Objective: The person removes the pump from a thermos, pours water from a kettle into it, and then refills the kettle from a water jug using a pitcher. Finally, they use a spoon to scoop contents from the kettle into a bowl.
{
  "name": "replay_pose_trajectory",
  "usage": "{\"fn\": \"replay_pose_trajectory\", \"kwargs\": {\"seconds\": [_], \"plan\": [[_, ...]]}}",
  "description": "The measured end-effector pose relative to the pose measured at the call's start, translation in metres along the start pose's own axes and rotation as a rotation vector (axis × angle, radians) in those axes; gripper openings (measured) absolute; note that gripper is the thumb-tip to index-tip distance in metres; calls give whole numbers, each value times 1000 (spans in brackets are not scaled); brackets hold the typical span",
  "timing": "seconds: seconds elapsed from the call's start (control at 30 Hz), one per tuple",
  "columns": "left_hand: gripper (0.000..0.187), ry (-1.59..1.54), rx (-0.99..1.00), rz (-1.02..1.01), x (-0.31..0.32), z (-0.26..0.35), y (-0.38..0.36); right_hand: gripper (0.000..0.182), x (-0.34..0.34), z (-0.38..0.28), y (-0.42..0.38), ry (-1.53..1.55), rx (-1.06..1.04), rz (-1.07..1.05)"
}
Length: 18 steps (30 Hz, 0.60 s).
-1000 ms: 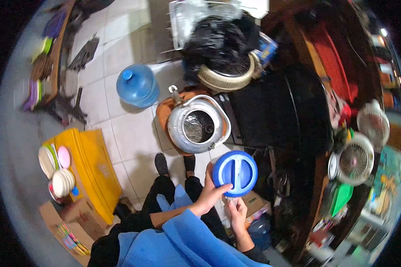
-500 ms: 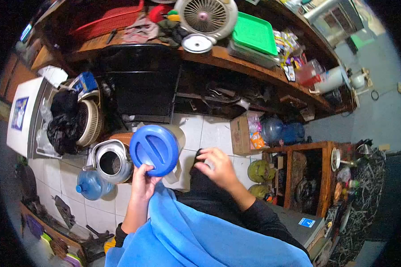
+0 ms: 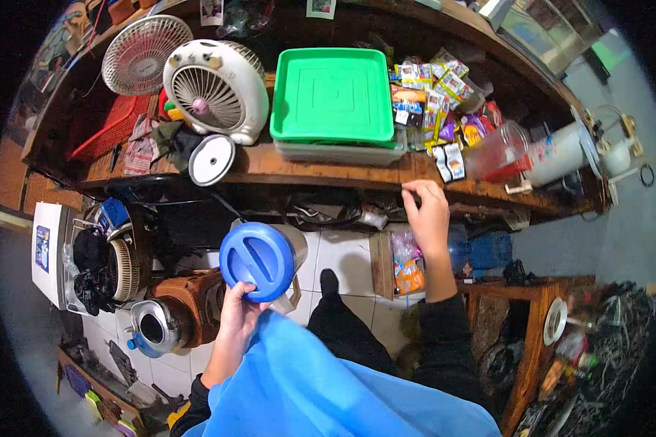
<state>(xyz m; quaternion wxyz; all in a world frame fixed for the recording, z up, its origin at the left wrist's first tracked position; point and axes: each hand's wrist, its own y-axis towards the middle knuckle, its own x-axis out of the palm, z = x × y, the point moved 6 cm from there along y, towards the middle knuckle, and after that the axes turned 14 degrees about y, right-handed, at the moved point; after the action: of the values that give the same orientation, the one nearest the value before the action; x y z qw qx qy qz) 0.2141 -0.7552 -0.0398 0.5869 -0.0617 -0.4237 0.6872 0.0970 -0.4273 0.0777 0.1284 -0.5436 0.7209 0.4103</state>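
My left hand (image 3: 238,313) grips a container with a round blue lid (image 3: 259,261), its thumb on the lid's lower edge. The container's pale side shows to the right of the lid. My right hand (image 3: 428,218) is raised in front of the wooden shelf's edge, below the sachets (image 3: 434,95). Its thumb and index finger come together; whether anything small is between them cannot be made out. A green lid (image 3: 332,95) lies on a clear box on the shelf, up and left of my right hand.
On the shelf (image 3: 328,173) stand a white fan (image 3: 215,95), a clear jar (image 3: 499,149) and a white cylinder (image 3: 561,154). A metal kettle (image 3: 153,325) is at the left. A cardboard box (image 3: 381,264) and a wooden rack (image 3: 528,328) are at the right.
My right hand has moved up and right, from beside the blue-lidded container to the shelf's edge. The view has shifted toward the shelf. My left hand still holds the container.
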Motion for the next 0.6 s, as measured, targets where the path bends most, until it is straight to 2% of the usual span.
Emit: {"fn": "replay_pose_trajectory", "kwargs": {"seconds": [0.03,0.07,0.13,0.17,0.2,0.27,0.33,0.4,0.47,0.53,0.6], "plan": [[46,-26,-14,21,16,2,2,8,4,19,22,-25,-8,-18],[46,-37,-13,40,28,4,2,7,8,16,43,-67,-129,-90],[51,-79,7,53,44,9,5,7,32,18,67,-62,-300,-334],[54,-89,20,31,47,10,5,6,44,12,72,20,-337,-381],[54,-115,47,74,47,12,4,6,51,-2,75,97,-359,-414],[56,-95,55,149,48,14,0,7,68,-9,79,39,-433,-349],[57,-117,86,180,34,9,1,10,84,-1,86,-2,-347,-349],[42,-147,148,348,34,17,-12,17,92,6,93,-7,-338,-316],[47,-157,168,402,29,19,-22,25,96,15,98,-27,-349,-274],[51,-213,189,425,25,19,-27,20,98,19,109,-13,-357,-267],[52,-197,201,471,15,15,-33,13,112,29,117,4,-274,-480]]}}
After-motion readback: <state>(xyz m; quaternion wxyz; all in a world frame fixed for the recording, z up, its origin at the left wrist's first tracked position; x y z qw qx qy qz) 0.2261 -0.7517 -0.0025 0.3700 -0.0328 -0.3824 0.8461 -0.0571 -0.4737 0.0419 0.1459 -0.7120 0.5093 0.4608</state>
